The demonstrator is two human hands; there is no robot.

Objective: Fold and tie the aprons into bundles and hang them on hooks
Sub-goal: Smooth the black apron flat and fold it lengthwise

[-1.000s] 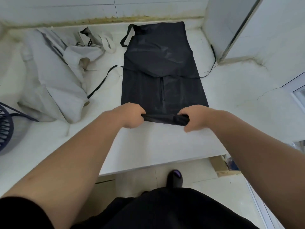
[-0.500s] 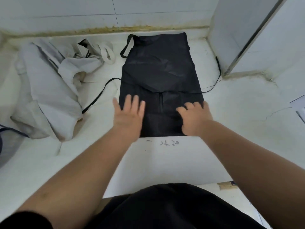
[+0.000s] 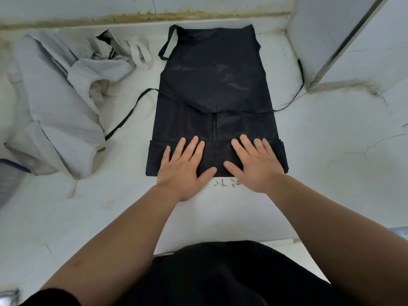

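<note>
- The black apron [image 3: 216, 85] lies spread flat on the white counter [image 3: 331, 151], its bib end toward the back wall and its hem end toward the person.
- The hem end is turned over on itself into a folded band [image 3: 154, 160] that runs across the apron's full width.
- The left hand [image 3: 185, 168] presses palm-down on the left half of that band. Its grip is wide, the fingers straight and spread, and it holds nothing.
- The right hand [image 3: 254, 164] presses flat on the right half of the band. Its grip is just as wide, and its thumb points toward the left hand's thumb.
- At the apron's far left corner a neck loop [image 3: 170, 43] sticks out onto the counter.
- The left tie [image 3: 130, 111] trails from the apron's left edge toward the grey heap [image 3: 57, 107], a pile of crumpled pale cloth with a broad strap loop, well to the apron's left.
- The right tie [image 3: 300, 85] curves from the apron's right edge back to the foot of a white panel [image 3: 331, 40].
- Dark scribbled marks [image 3: 227, 183] sit on the counter just on the near side of the apron, between the two wrists.
</note>
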